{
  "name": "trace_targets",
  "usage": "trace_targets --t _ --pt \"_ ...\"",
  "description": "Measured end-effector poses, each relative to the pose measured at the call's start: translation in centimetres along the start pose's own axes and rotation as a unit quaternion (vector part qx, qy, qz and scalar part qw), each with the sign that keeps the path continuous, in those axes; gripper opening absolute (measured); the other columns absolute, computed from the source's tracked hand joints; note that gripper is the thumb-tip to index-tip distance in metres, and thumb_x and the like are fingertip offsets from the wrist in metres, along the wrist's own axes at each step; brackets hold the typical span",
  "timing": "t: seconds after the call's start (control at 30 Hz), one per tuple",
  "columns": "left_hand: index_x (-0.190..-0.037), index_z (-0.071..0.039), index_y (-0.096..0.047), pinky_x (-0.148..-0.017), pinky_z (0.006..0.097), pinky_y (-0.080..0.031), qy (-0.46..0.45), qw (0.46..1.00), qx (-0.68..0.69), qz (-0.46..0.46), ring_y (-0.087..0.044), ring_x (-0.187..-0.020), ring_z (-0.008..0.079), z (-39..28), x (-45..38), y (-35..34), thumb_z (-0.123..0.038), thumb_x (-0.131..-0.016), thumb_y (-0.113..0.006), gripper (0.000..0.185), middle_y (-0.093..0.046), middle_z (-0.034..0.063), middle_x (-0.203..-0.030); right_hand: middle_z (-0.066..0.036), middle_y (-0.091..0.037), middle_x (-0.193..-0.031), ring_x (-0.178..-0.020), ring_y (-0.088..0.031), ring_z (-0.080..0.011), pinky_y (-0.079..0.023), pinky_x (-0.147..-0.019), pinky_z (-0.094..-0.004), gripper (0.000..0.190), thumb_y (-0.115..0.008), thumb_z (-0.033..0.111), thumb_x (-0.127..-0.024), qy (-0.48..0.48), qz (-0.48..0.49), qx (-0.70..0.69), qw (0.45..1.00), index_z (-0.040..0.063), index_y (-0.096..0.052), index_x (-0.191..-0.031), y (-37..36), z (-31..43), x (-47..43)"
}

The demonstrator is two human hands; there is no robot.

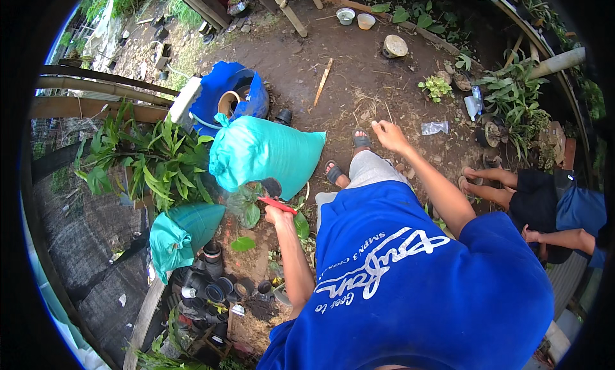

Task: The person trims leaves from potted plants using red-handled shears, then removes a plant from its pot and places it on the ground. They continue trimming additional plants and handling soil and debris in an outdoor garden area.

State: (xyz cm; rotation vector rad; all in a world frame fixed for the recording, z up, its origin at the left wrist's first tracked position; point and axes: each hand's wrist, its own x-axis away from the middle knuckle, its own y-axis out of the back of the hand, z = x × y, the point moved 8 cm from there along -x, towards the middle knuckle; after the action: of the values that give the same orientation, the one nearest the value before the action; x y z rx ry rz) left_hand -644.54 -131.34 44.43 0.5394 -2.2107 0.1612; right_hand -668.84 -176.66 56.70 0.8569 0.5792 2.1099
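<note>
My left hand (279, 215) is closed around a slim red object (278, 205), whose exact kind I cannot make out. Just beyond it are a leafy plant (251, 214) and a dark round pot (272, 187), in front of a full turquoise woven sack (269, 151). My right hand (390, 135) is held out ahead of my body, above the soil, with its fingers curled. Whether anything small is pinched in it cannot be seen. Below that hand are my sandalled feet and dry straw (367, 103) on the ground.
Left stand a smaller turquoise sack (180, 235), black plant pots (218, 288) and leafy plants (149, 163). A cut blue drum (254, 93) sits behind the large sack. A wooden stick (323, 81) and clear plastic (435, 128) lie ahead. Another person (533, 192) is at right.
</note>
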Motion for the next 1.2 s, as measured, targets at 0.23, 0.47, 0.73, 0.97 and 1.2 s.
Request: trace_targets --t 0.23,0.47,0.73,0.97,1.2 --pt "-0.13 -0.001 -0.059 -0.083 0.0429 -0.054 -0.011 0.999 -0.034 -0.024 -0.064 -0.104 0.0242 0.6 -1.6 3.1 -0.021 -0.103 -0.05 0.035 -0.062 0.0152 -0.126 -0.018 -0.072 -0.072 -0.067 -0.072 -0.032 -0.054 -0.076 -0.0458 0.069 -0.04 0.062 -0.101 -0.234 0.012 -0.059 0.97 0.002 -0.073 -0.095 -6.1 -20.6 2.7" --pt "-0.116 0.003 -0.065 -0.082 0.0412 -0.055 -0.024 0.996 -0.056 -0.067 -0.066 -0.094 0.0239 0.4 -3.5 7.7 -0.013 -0.1 -0.051 0.027 -0.067 0.0115 -0.111 -0.027 -0.07 -0.119 -0.118 -0.063 -0.0449 -0.047 -0.102 -0.0489 0.077 -0.038 0.071 -0.097 -0.243 0.047 -0.006 0.969 0.004 -0.074 -0.111 -9.0 -19.4 1.4" --pt "-0.121 -0.008 -0.064 -0.072 0.0445 -0.052 -0.006 0.994 -0.103 -0.04 -0.056 -0.082 0.0206 1.5 -6.9 10.2 -0.022 -0.102 -0.042 0.033 -0.063 0.0084 -0.108 -0.023 -0.074 -0.107 -0.107 -0.069 -0.0395 -0.052 -0.093 -0.0465 0.066 -0.053 0.066 -0.095 -0.213 0.007 -0.087 0.973 0.003 -0.073 -0.097 -7.8 -15.4 0.2" --pt "-0.121 0.002 -0.063 -0.083 0.0467 -0.055 -0.032 0.995 -0.086 -0.049 -0.065 -0.098 0.0261 2.7 -7.5 9.6 -0.017 -0.101 -0.048 0.031 -0.065 0.0112 -0.117 -0.031 -0.071 -0.107 -0.109 -0.067 -0.047 -0.052 -0.096 -0.0514 0.061 -0.047 0.061 -0.102 -0.194 0.002 -0.27 0.943 0.004 -0.063 -0.12 -6.9 -13.8 1.4" --pt "-0.123 0.005 -0.061 -0.085 0.0486 -0.054 -0.032 0.994 -0.087 -0.049 -0.065 -0.103 0.0283 1.9 -3.3 7.3 -0.017 -0.1 -0.048 0.035 -0.065 0.0138 -0.123 -0.036 -0.067 -0.112 -0.115 -0.062 -0.0516 -0.047 -0.099 -0.0573 0.064 -0.036 0.064 -0.103 -0.14 0.097 0.045 0.984 0.009 -0.06 -0.125 -4.8 -16.4 5.8"
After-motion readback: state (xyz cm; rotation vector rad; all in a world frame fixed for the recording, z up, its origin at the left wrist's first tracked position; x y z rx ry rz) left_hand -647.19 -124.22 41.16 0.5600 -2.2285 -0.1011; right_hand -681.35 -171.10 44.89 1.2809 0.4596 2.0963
